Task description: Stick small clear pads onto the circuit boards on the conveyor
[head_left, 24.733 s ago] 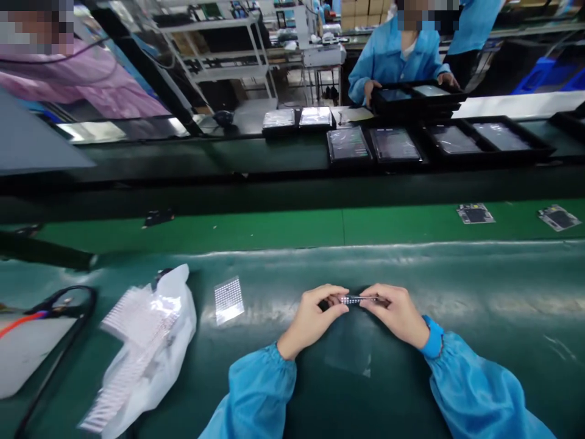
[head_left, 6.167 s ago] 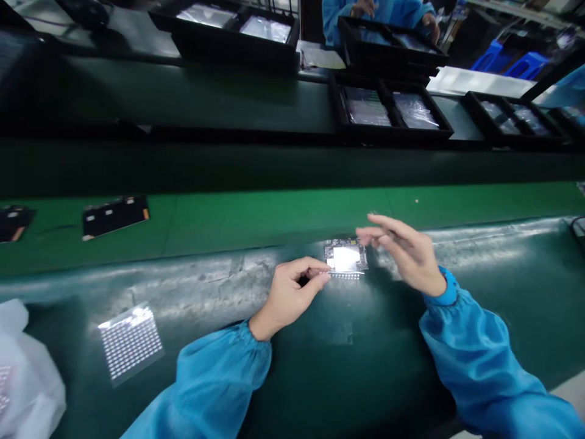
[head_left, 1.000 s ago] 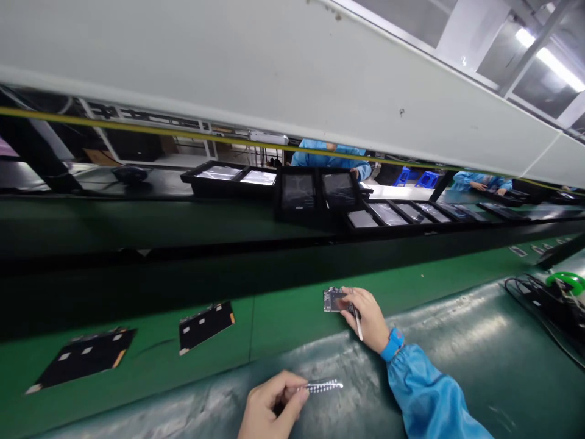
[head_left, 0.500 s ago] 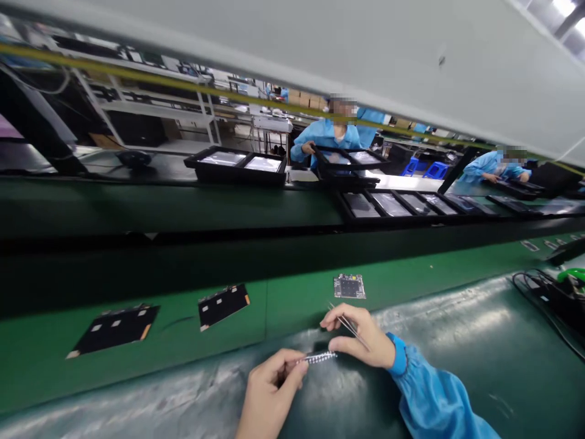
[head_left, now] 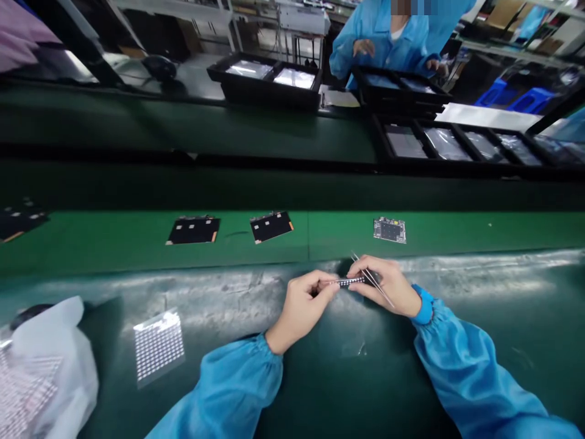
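My left hand (head_left: 302, 305) pinches one end of a narrow strip of small shiny pads (head_left: 346, 281) over the dark green mat. My right hand (head_left: 388, 285) is closed on thin metal tweezers (head_left: 371, 279) and also touches the strip's other end. Both hands meet just in front of the bright green belt (head_left: 320, 235). A small circuit board (head_left: 390, 230) lies on that belt just beyond my right hand.
Two black flat parts (head_left: 193, 231) (head_left: 271, 226) lie on the belt to the left. A sheet of small pads (head_left: 158, 346) and a white plastic bag (head_left: 43, 360) rest on the mat at left. Black trays (head_left: 448, 145) line the far bench, where a person in blue (head_left: 388, 42) works.
My right hand left the circuit board on the belt and came back to the strip with the tweezers. My view has tilted down toward the mat.
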The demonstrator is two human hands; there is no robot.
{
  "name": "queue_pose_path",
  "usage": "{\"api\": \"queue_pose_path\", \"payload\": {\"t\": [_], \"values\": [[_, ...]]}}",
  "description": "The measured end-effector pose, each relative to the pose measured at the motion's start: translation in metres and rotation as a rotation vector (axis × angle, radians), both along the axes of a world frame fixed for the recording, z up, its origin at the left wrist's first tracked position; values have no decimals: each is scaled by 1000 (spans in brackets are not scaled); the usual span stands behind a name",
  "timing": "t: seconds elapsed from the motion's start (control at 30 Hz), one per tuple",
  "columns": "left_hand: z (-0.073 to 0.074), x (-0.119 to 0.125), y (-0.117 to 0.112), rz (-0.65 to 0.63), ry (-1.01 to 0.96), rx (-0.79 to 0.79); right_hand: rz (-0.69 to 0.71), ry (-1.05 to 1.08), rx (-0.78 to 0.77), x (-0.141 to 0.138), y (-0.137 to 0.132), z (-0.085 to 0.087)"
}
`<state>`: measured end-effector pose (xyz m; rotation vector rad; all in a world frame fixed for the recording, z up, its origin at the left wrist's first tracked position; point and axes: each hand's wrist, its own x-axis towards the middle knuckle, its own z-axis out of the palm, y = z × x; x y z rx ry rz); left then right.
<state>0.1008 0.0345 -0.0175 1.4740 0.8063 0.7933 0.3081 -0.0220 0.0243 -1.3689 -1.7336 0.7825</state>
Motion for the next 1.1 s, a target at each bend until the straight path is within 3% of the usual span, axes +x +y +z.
{"api": "queue_pose_path", "payload": {"t": [0.27, 0.37, 0.47, 0.7, 0.77, 0.87, 0.97, 1.1], "values": [[3, 0, -1, 2, -5, 10, 4, 9, -10, 6, -6, 4], [6, 1, -3, -14, -13, -3, -102, 32, 10, 18, -1, 0], [9, 1, -5, -63, -41, -6, -210, 58, 72, 18, 33, -13], [11, -9, -10, -50, -58, -13, 214, -324, 297, -31, 162, -41], [11, -22, -13, -39, -64, -33, 236, -378, 293, -38, 177, -50], [8, -44, -15, -2, -21, 5, 226, -366, 307, -37, 178, -57], [3, -58, -15, 42, -22, 15, 101, -236, 274, -27, 170, -47], [1, -58, -13, 5, -26, 40, -125, 25, 104, 0, 154, -16]]}}
